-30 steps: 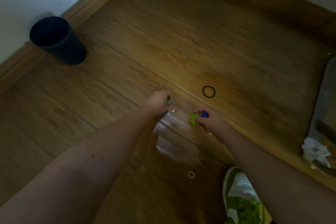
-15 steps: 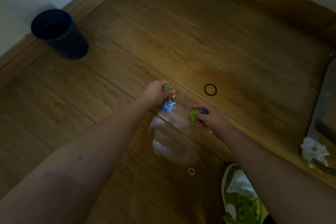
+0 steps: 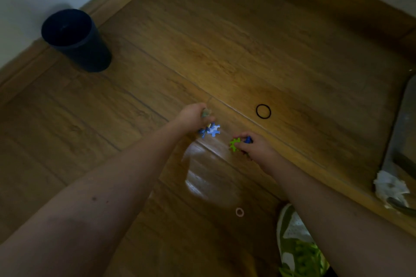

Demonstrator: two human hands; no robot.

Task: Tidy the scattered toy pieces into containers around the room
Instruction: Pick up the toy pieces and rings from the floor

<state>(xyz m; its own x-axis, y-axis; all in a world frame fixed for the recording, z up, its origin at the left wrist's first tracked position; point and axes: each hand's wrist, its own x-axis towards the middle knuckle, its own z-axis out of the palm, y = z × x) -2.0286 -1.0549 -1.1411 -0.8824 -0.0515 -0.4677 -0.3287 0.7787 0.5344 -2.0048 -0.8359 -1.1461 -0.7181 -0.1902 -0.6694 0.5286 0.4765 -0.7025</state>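
1. Two hands low over wooden floor (image 3: 225,40).
2. Left hand (image 3: 193,117) closed on blue puzzle pieces (image 3: 212,130).
3. Right hand (image 3: 252,147) pinching green puzzle piece (image 3: 234,144).
4. Dark bin (image 3: 74,40) well apart, by wall.

Grey bin (image 3: 403,123) and shoe (image 3: 297,243) cut off.

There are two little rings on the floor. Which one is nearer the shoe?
The small pale pink ring, lying just left of the green and white shoe. The bigger black ring lies farther away, beyond the hands.
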